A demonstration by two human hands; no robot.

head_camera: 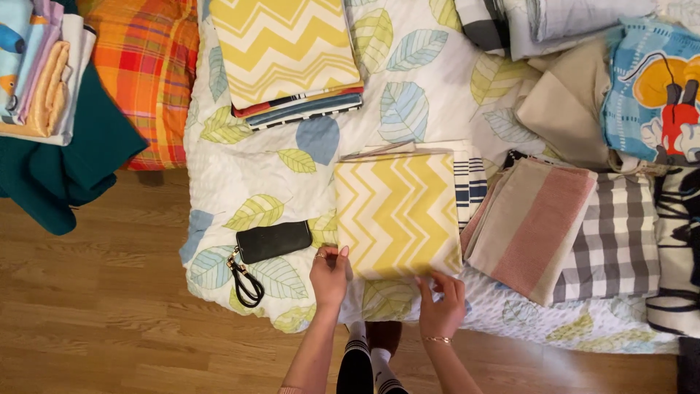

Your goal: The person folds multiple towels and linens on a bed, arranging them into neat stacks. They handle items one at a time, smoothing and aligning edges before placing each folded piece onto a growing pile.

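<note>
I note the left hand (pixel 329 276) at the near left corner of the folded yellow chevron cloth (pixel 397 213), fingers curled and pinching that corner's edge. The right hand (pixel 441 300) sits at the near right corner of the same cloth, fingers bent and closed on its hem. The cloth lies flat on the leaf-print bedspread (pixel 240 168), close to the bed's near edge.

I take the chevron cloth as my landmark. Just left of it I log a black wallet (pixel 273 241) with a looped strap (pixel 246 284), apart from the cloth. Touching its right edge, partly beneath it, I see a navy-striped fabric (pixel 471 184). Further right lies a folded pink-and-beige towel (pixel 531 226), then a grey checked cloth (pixel 616 237).

Beyond the cloth, up and left, I record a stack of folded linens (pixel 288 55) topped by the same yellow chevron pattern. Further left of that is an orange plaid pillow (pixel 149 66). Far right of the landmark sits a blue cartoon-print fabric (pixel 652 87).
</note>
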